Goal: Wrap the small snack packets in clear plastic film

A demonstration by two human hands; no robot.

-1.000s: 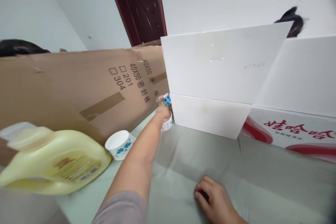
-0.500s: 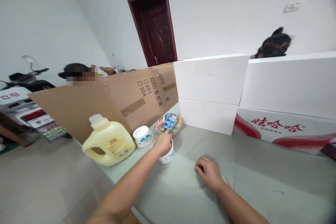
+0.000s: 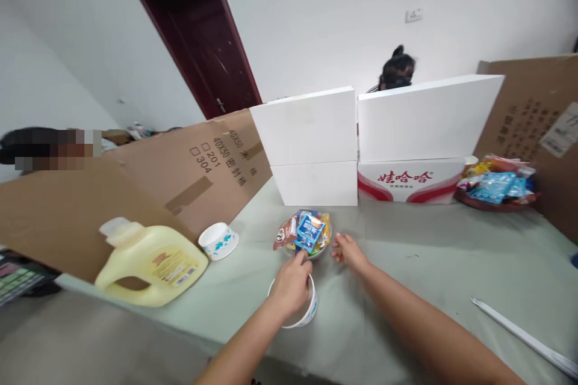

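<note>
Covering part of the white paper cup's point(image 3: 309, 316) mouth, the left hand point(image 3: 289, 289) is set with its fingertips at the far rim, close against the clear bowl point(image 3: 323, 251). Whether cup rim or bowl edge is pinched there cannot be told; the fingertips are partly hidden. The right hand point(image 3: 352, 251) is held just beside the bowl, fingers loosely curled and apart, nothing seen between them.

Bowl is placed directly beyond the cup on the table point(image 3: 239, 283), heaped with snack packets point(image 3: 309, 232). Main risk judged: spillage. The brown packet point(image 3: 285, 234) is poked out past the bowl's left side and could be shed if the bowl is jolted. The light cup could be tipped by a knuckle pressed inside it, or, being near the table's close edge, dragged over if pulled too far.
</note>
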